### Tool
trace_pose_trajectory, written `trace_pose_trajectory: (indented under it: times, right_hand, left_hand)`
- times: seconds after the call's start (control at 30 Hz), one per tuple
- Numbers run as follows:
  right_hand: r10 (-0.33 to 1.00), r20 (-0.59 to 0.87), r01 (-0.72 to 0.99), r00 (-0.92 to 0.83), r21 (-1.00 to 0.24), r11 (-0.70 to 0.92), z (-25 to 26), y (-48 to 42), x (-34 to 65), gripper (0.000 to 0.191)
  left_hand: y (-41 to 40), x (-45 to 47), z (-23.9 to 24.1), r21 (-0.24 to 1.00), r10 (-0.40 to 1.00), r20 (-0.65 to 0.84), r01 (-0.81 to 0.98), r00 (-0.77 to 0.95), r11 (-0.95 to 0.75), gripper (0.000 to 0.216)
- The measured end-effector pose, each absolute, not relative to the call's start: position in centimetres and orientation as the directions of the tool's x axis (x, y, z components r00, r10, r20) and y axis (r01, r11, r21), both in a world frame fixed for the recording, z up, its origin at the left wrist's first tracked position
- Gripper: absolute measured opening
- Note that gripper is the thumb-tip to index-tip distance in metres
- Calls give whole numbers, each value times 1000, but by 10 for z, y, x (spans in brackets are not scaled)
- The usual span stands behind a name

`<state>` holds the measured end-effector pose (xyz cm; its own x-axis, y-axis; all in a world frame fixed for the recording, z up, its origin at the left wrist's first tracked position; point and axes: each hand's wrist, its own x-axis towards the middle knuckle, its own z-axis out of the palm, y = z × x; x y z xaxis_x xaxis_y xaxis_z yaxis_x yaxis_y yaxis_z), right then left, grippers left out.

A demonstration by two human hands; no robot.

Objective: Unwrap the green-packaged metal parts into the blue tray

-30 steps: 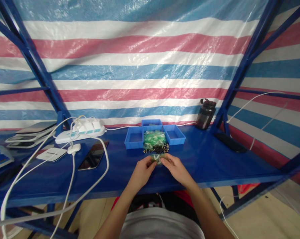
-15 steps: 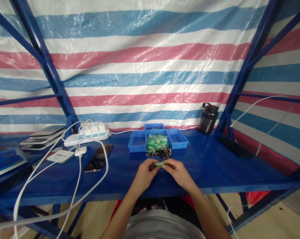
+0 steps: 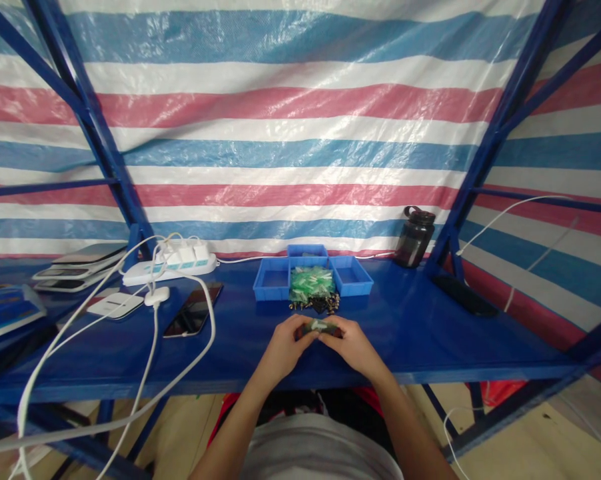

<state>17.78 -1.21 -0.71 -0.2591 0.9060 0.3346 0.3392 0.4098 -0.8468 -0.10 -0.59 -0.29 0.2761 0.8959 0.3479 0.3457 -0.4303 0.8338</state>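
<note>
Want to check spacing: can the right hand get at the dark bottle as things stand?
Probably yes, once freed: the right hand and left hand both hold a small item. The nearest blue tray sits left of the path to the dark bottle, so the way looks open.

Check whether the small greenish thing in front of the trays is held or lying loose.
Held: the left hand and right hand grip the small greenish thing between their fingers, one from each side.
</note>
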Motion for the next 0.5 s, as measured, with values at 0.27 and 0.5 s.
trace_pose_trajectory:
  times: [0.27, 0.5]
  right_hand:
    - [918, 291, 244, -269, -902, 357, 0, -16, 176, 29]
    - [921, 313, 331, -231, -865, 377, -1, -14, 178, 39]
  left_hand:
    - [-6, 0, -3, 833, 895, 369, 338, 249, -437, 20]
    - [-4, 0, -5, 817, 892, 369, 366, 261, -445, 11]
